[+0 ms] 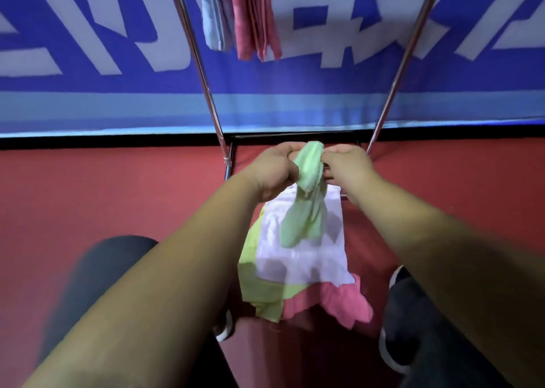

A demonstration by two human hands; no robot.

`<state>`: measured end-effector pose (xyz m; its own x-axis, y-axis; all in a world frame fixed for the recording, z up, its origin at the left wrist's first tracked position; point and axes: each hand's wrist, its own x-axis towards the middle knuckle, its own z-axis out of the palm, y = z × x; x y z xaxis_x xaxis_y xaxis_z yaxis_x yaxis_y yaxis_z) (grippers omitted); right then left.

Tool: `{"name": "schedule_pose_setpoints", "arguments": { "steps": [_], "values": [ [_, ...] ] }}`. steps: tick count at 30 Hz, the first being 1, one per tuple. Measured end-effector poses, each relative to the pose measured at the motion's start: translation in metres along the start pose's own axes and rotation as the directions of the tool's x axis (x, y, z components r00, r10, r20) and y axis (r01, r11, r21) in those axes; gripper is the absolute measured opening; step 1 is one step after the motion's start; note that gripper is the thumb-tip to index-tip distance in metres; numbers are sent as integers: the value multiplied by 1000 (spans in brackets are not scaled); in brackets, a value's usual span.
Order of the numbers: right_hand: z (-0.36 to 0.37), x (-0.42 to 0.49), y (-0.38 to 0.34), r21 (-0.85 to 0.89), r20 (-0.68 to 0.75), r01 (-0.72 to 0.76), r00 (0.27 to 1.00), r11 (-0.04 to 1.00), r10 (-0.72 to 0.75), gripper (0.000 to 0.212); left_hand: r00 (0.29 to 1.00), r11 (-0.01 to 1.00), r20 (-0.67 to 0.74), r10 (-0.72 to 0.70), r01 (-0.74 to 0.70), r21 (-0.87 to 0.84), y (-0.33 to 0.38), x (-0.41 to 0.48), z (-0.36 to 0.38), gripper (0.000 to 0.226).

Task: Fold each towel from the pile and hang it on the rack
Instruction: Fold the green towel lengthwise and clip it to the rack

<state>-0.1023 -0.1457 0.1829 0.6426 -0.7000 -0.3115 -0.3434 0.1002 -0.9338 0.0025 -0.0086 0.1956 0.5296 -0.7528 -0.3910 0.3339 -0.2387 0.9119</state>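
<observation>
While crumpled and limp, pale-green towel (303,210)

Towel count from where I stand: six in sight.

- Hung on the rack (206,72): two, one pale blue towel (213,13) and one dark pink towel (253,19).
- Held up: one light green towel (306,199), gripped by two hands, the left hand (275,169) and the right hand (345,163).
- Pile on the floor: three visible, one white towel (303,255), one yellow-green towel (259,293) and one bright pink towel (339,299). I cannot tell whether any lie underneath.

Racks: one, with two slanted metal poles showing, the left pole (188,34) and the right pole (410,45).

Shoes: two, a left shoe (223,328) and a right shoe (398,278), both partly seen.

Banners: one blue banner (88,87) with white lettering.
</observation>
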Motion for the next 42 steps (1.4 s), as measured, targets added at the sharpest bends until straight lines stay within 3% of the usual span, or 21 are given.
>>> {"name": "schedule_pose_setpoints", "arguments": {
  "steps": [4,8,10,14,17,20,24,29,32,35,39,42],
  "values": [
    [-10,-10,-36,-48,-64,110,992,993,-113,14,986,954,-69,154,-130,269,42,-14,2,56],
    [-19,-23,-38,-194,-162,187,962,963,-220,18,933,782,-149,326,-178,598,59,-25,-2,32],
    [-26,-27,-26,-298,-163,171,960,939,-226,18,913,722,-172,371,-167,671,50,-29,-5,25],
    [-34,-22,-12,-519,-52,143,979,843,-198,21,918,650,-172,358,-113,751,34,-22,-7,20],
    [-32,-18,-7,-601,36,133,990,788,-140,13,922,669,-161,351,-127,732,38,-13,-3,23],
    [-25,-17,-7,-543,136,130,989,830,-65,15,943,669,-139,302,-106,736,36,-7,3,31],
    [-9,-19,-15,-330,354,148,935,932,-23,20,959,671,-143,246,-62,739,37,0,9,42],
    [-5,-12,-11,-268,285,156,956,951,-77,3,964,755,-183,195,-28,656,41,7,6,55],
    [-10,3,-9,-300,165,155,980,941,-108,16,983,781,-107,146,-48,622,49,2,-1,48],
    [-17,11,-12,-369,60,162,987,915,-150,12,993,672,-32,110,-51,739,53,3,-11,37],
    [-26,14,-16,-363,23,188,981,913,-193,14,998,423,10,61,-35,906,47,6,-28,31],
    [-32,13,-18,-380,-16,202,974,902,-225,14,992,426,16,129,-70,902,47,3,-29,25]
  ]
}}
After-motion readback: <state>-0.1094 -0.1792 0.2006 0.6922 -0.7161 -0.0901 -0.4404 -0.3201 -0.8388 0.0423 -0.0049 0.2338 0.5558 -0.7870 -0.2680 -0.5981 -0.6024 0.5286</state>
